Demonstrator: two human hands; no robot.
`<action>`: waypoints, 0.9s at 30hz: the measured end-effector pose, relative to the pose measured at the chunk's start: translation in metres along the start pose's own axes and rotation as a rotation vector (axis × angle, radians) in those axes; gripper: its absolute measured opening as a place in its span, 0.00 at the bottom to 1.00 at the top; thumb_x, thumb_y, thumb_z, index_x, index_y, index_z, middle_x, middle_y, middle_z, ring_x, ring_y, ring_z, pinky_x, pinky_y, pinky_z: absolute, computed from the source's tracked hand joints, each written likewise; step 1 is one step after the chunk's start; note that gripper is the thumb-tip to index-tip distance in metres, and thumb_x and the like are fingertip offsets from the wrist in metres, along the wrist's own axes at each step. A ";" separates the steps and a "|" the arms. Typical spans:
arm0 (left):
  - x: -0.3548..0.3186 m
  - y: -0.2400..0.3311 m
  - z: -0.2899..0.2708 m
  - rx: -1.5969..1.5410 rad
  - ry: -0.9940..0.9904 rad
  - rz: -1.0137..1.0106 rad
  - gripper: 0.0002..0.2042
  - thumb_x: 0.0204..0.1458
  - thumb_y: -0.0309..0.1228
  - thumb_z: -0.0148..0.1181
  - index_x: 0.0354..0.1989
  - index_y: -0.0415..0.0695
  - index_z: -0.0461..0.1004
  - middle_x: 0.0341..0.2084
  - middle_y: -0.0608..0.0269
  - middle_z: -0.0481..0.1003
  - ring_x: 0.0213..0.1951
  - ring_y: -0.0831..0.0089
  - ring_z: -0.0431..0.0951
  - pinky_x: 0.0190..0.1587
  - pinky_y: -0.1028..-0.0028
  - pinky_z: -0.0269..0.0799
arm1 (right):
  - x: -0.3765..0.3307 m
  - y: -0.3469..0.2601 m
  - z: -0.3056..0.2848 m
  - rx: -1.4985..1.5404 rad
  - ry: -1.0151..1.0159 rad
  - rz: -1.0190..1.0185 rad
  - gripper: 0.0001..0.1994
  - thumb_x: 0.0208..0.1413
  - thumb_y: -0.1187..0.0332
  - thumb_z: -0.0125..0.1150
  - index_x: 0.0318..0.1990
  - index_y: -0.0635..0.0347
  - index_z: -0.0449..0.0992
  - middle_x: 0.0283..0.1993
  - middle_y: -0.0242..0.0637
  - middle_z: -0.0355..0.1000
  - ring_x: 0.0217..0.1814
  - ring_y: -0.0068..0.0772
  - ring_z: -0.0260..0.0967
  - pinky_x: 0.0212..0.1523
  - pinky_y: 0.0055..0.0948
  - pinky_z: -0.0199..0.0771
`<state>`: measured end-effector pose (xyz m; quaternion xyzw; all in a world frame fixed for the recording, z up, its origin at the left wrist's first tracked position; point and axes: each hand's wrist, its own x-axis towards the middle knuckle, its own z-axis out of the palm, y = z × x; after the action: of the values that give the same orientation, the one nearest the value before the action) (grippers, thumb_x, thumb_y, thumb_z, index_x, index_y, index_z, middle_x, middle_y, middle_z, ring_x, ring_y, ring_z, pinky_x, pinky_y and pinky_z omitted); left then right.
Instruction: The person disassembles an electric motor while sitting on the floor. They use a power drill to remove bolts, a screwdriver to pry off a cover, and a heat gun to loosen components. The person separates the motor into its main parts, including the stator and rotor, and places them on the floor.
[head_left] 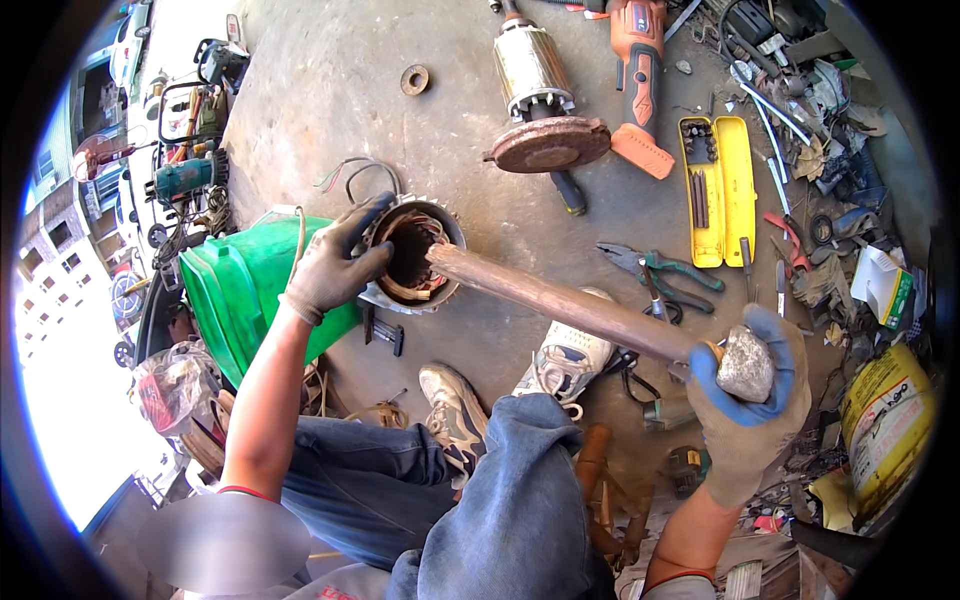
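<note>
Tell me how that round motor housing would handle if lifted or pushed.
The motor housing is probably heavy for its size, given its metal body. Being rounded, it might roll if laid on its side. The exposed copper windings could nick easily.

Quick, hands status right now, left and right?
Left hand: open, fingers spread against the round motor housing.
Right hand: closed around a grey lump at the end of a wooden handle.

1 open yellow case (738, 190), green-handled pliers (687, 267), orange power tool (640, 85)
</note>
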<state>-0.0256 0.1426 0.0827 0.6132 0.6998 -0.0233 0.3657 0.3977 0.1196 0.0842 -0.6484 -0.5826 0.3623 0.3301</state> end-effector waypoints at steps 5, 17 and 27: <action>-0.016 -0.024 -0.001 -0.074 0.030 -0.006 0.28 0.52 0.31 0.63 0.63 0.39 0.68 0.60 0.47 0.71 0.63 0.60 0.70 0.65 0.66 0.62 | 0.020 -0.018 0.032 0.023 -0.074 -0.124 0.25 0.40 0.76 0.76 0.49 0.67 0.75 0.43 0.39 0.75 0.40 0.29 0.75 0.42 0.28 0.76; -0.015 -0.010 0.000 -0.046 0.033 0.061 0.27 0.52 0.30 0.62 0.63 0.40 0.68 0.60 0.44 0.70 0.63 0.54 0.69 0.64 0.65 0.63 | 0.026 -0.033 0.088 -0.112 -0.157 -0.176 0.24 0.39 0.68 0.75 0.47 0.59 0.75 0.40 0.45 0.74 0.37 0.48 0.76 0.39 0.40 0.77; 0.002 0.041 0.080 0.439 0.106 -0.025 0.28 0.53 0.43 0.57 0.62 0.47 0.69 0.60 0.48 0.69 0.61 0.42 0.68 0.63 0.47 0.61 | -0.026 0.012 -0.051 -0.108 0.067 0.385 0.24 0.39 0.73 0.72 0.48 0.64 0.75 0.44 0.39 0.73 0.49 0.33 0.72 0.52 0.33 0.72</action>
<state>0.0490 0.1156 0.0399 0.6696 0.7038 -0.1472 0.1861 0.4456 0.0920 0.1029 -0.7764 -0.4551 0.3650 0.2386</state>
